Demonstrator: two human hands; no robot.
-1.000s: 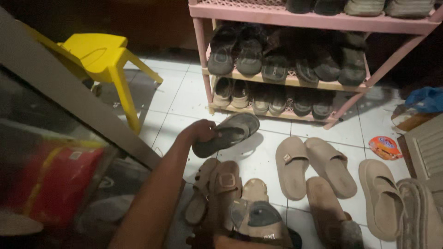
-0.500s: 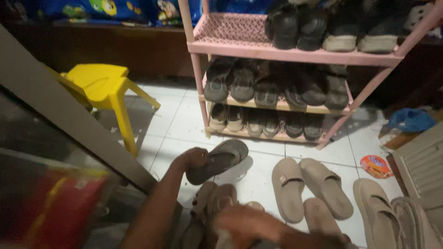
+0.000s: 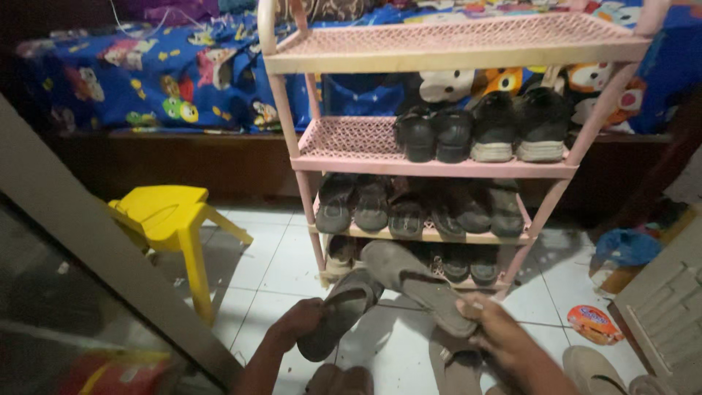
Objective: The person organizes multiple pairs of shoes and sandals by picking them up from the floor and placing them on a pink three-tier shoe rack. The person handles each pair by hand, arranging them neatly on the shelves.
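— What has the person got hold of down there?

— A pair of dark grey rubbery flip-flop sandals, one in each hand. The left hand is closed around the heel end of the left sandal, fingers curled over its edge, and the sole tilts up toward the rack. The right hand pinches the right sandal at one end, so its long flat sole runs up and to the left, the far end in front of the lowest shelf.

— Do the two sandals touch?

— They come close near the bottom shelf, and in this dim light I cannot tell whether they meet.

— And the rack?

— A pale pink plastic shoe rack with lattice-patterned shelves and round tubular posts. The top shelf is bare mesh. The second carries dark shoes with pale soles on its right half. The two lower shelves are packed with worn dark slip-ons, side by side.

— What else is around?

— A small moulded yellow plastic chair stands left of the rack on the glossy white floor tiles. Beige slide sandals lie near the right hand, and a round orange packet sits beyond them. Behind it all hangs a blue cloth printed with cartoon figures.
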